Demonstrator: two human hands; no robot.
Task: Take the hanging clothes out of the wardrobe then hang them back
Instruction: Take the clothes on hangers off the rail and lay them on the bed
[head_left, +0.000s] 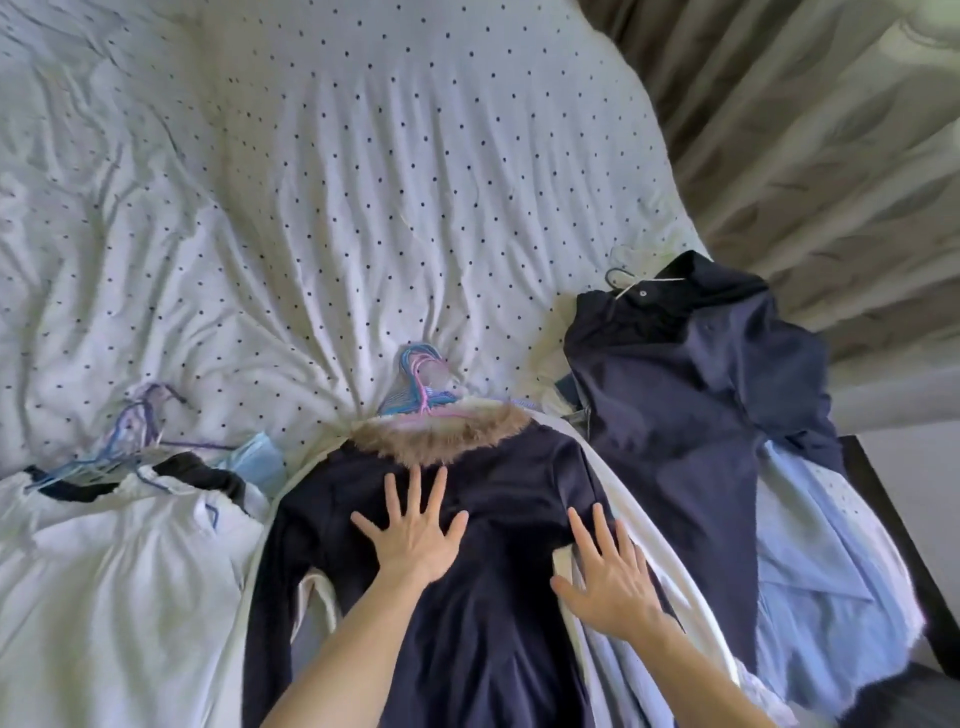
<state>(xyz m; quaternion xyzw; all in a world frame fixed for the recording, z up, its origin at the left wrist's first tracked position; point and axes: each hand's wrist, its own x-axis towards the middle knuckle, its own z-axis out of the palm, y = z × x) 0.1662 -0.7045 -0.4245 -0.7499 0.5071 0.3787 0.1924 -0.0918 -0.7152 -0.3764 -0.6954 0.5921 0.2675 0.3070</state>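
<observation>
Fingers (415, 491) of the left hand (410, 540) are spread straight and pressed flat on the chest of the navy garment (488, 649), just below its fur collar (441, 439). The right hand (610, 582) is likewise splayed open, laid across that garment's edge and the white garment (670, 551) beneath. Just beyond the left fingertips, hangers (421, 384) are bundled at the collar, on the dotted bed cover (311, 156). A navy shirt (675, 415) lies right of the right fingers, and a white top (104, 571) lies left of the left fingers.

Your white duvet (337, 182) has tiny dark dots, middle coat (467, 597) is navy with a brown fur collar (441, 441), hangers (421, 384) blue and pink.
</observation>
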